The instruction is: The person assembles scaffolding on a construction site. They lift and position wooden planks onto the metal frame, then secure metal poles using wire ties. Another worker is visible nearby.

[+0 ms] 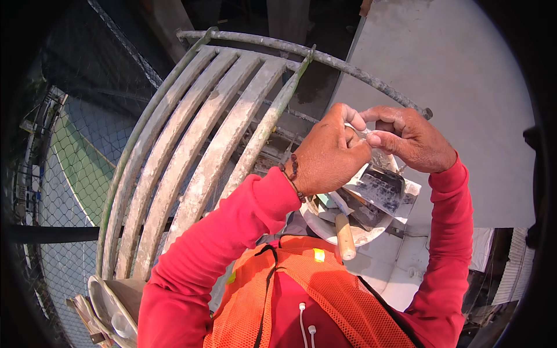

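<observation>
My left hand point(333, 152) and my right hand point(411, 138) meet in front of me, both with fingers pinched. Something small and whitish shows between the fingertips, too small and too covered to name. Below the hands is a pale, round bucket point(371, 236), its rim smeared with dried plaster. Tools are piled in it: a light wooden handle point(345, 238) pokes out toward me, and a flat metal blade point(378, 189) with dark and white smears lies on top. Part of the pile is hidden behind my left hand and wrist.
A platform of dusty planks point(200, 148) runs along my left, with a metal pipe point(313, 53) across its far end. Mesh netting point(72, 156) hangs beyond it. To the right rises a smooth grey wall point(458, 87). Another pale bucket point(110, 296) stands at lower left.
</observation>
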The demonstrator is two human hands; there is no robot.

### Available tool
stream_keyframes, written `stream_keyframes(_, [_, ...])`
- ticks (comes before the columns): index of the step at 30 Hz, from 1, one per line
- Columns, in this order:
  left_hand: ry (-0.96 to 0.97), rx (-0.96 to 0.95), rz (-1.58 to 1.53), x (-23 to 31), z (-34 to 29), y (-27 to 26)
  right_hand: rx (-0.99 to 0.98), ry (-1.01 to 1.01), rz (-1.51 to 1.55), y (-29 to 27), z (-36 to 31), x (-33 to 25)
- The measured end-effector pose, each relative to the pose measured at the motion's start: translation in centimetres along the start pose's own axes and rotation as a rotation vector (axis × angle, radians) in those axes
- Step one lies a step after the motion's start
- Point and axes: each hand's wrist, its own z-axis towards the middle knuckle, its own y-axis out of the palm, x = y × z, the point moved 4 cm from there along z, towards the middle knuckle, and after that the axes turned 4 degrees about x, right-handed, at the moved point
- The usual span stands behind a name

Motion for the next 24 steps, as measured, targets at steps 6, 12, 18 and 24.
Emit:
stream_keyframes(6, [0.150,0.176,0.382,-8.6,-3.4,-1.9,0.063,0.127,0.020,8.3,1.3,13.4])
stream_keyframes(12, [-0.335,0.195,0.235,-13.5,-12.3,-6.2,-0.041,0.372,-0.173,21.1,6.0,29.8])
stream_keyframes(18, [-0.773,0.321,0.402,-17.6,-26.4,-8.0,-0.257,0.575,-0.211,34.2,10.5,46.5])
stream_keyframes(24, [-1.258,1.027,-0.194,-25.6,-45.0,-8.3,-0.278,0.725,-0.212,41.1,15.0,57.6])
